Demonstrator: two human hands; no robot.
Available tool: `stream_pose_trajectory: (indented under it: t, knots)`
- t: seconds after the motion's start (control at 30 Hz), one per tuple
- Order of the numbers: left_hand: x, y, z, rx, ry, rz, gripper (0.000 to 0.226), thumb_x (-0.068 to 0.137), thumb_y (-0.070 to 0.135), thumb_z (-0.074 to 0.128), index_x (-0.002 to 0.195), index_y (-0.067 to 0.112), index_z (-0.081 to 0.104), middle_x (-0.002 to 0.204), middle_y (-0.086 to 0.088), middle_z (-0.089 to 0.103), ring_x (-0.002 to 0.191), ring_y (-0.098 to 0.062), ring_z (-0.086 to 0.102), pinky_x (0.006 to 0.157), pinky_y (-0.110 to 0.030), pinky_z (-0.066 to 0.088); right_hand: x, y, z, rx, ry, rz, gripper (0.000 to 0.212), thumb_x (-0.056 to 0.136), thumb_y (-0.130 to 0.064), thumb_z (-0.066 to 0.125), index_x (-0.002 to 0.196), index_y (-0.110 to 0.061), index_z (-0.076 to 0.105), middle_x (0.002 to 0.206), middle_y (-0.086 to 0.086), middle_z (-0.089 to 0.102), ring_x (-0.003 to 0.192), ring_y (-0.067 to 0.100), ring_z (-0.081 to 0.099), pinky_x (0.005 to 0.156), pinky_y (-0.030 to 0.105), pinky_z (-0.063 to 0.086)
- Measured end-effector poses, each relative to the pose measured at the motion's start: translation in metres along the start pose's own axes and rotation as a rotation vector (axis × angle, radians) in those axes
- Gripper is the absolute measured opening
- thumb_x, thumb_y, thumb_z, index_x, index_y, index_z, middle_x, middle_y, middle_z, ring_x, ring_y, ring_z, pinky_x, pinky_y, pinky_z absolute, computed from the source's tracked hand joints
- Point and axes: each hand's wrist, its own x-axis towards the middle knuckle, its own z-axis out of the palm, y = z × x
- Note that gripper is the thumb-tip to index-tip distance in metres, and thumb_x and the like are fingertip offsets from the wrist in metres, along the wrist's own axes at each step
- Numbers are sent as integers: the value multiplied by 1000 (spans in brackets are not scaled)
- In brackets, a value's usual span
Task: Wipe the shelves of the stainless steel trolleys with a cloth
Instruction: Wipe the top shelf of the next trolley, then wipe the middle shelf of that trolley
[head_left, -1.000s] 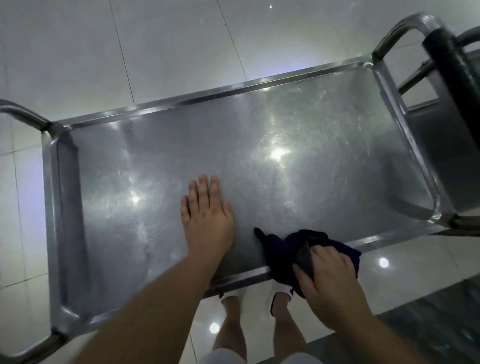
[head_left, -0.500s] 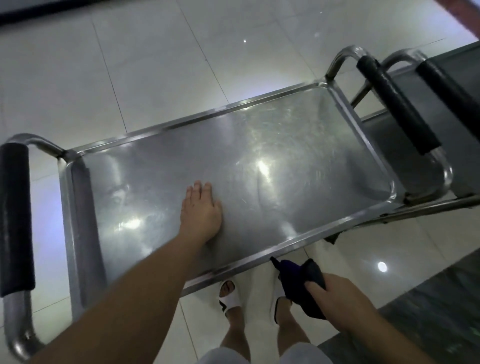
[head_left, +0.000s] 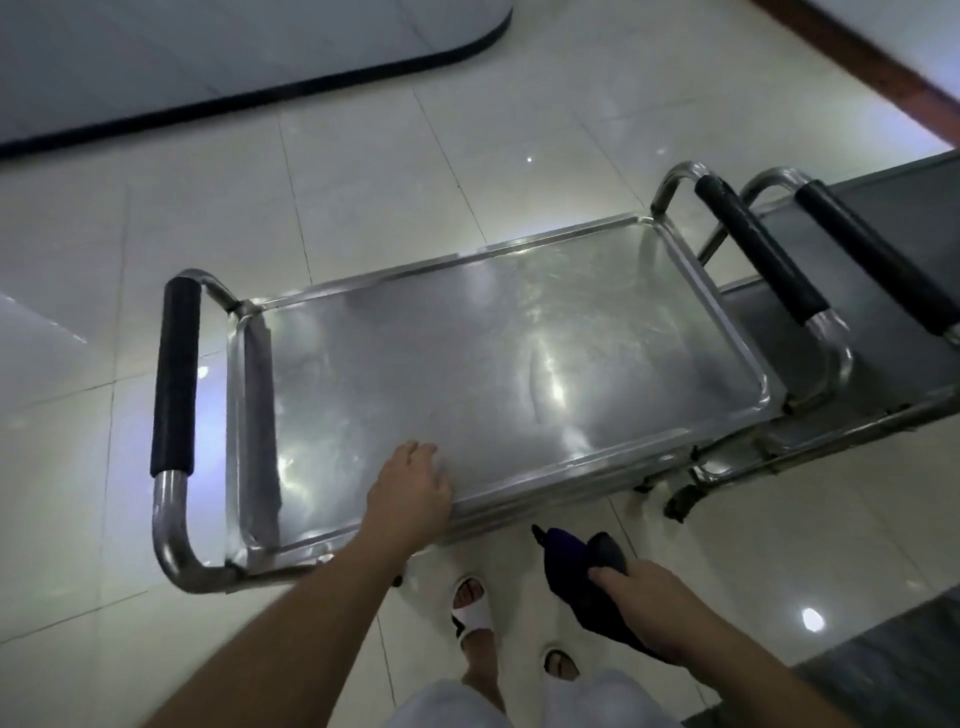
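Now | left hand (head_left: 410, 493) seemingly flat on trolley shelf (head_left: 519, 364) | right hand (head_left: 649, 603) fingers grip cloth (head_left: 576, 566)

No legible text, no labels, no brand marks, no numbers, no signs on any surface in view, motion blur softens fine detail throughout

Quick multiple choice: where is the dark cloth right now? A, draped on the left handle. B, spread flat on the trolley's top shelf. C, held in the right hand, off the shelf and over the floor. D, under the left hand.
C: the right hand grips the dark cloth below the near rim of the top shelf, over the floor tiles, while the left hand rests on that rim without any cloth.
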Motion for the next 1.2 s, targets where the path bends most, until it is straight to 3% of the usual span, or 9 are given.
stream_pose_trajectory:
  t: [0.17, 0.33, 0.57, 0.7, 0.83, 0.97, 1.1, 1.2]
  knots:
    - [-73, -6, 11, -2, 97, -49, 53, 108, 32, 48, 158, 18, 41, 166, -7, 33, 150, -27, 35, 121, -42, 32, -31, 0, 3, -82, -66, -94, 30, 97, -47, 54, 87, -22, 67, 89, 5, 71, 83, 20, 67, 68, 30, 44]
    - [-145, -8, 40, 29, 181, -65, 51, 106, 35, 52, 154, 21, 45, 160, -3, 39, 144, -25, 41, 114, -40, 39, -62, 13, 8, -69, -62, -144, 25, 99, -44, 56, 88, -23, 65, 87, 3, 69, 79, 18, 66, 60, 29, 43]
    - [-208, -31, 70, 7, 178, -149, 55, 102, 39, 52, 155, 28, 43, 162, 1, 38, 143, -25, 42, 111, -44, 44, -78, 23, 34, -146, -94, -190, 29, 101, -45, 53, 95, -21, 67, 91, 3, 68, 82, 19, 64, 62, 30, 40]
    - [-226, -56, 81, -5, 150, -194, 57, 104, 39, 50, 158, 27, 38, 165, -1, 34, 148, -27, 38, 115, -45, 39, -80, 19, 61, -179, -119, -176, 30, 99, -49, 55, 93, -21, 67, 91, 3, 69, 82, 19, 65, 62, 30, 42]
    - [-232, -91, 88, -91, 135, -217, 49, 104, 37, 49, 152, 26, 44, 158, 1, 41, 138, -28, 45, 108, -42, 41, -80, 6, 95, -211, -156, -184, 30, 101, -49, 52, 98, -22, 66, 96, 3, 67, 88, 20, 64, 67, 31, 44]
    - [-227, -140, 94, -182, 89, -252, 53, 104, 38, 48, 156, 28, 40, 160, 1, 40, 140, -28, 44, 110, -44, 41, -71, -11, 140, -247, -189, -177, 36, 104, -46, 49, 112, -15, 66, 108, 7, 67, 98, 24, 63, 82, 35, 46]
    - [-215, -190, 101, -208, 57, -267, 57, 104, 38, 47, 159, 26, 37, 163, 1, 37, 144, -29, 42, 112, -45, 39, -50, -28, 192, -213, -137, -175, 38, 105, -43, 47, 118, -12, 64, 113, 12, 66, 100, 27, 61, 78, 34, 42]
    - [-202, -217, 111, -249, 57, -284, 56, 105, 37, 48, 159, 25, 38, 163, -1, 39, 144, -28, 44, 113, -44, 39, -28, -34, 226, -120, -119, -140, 37, 104, -46, 48, 108, -12, 62, 97, 6, 65, 86, 22, 61, 64, 32, 39]
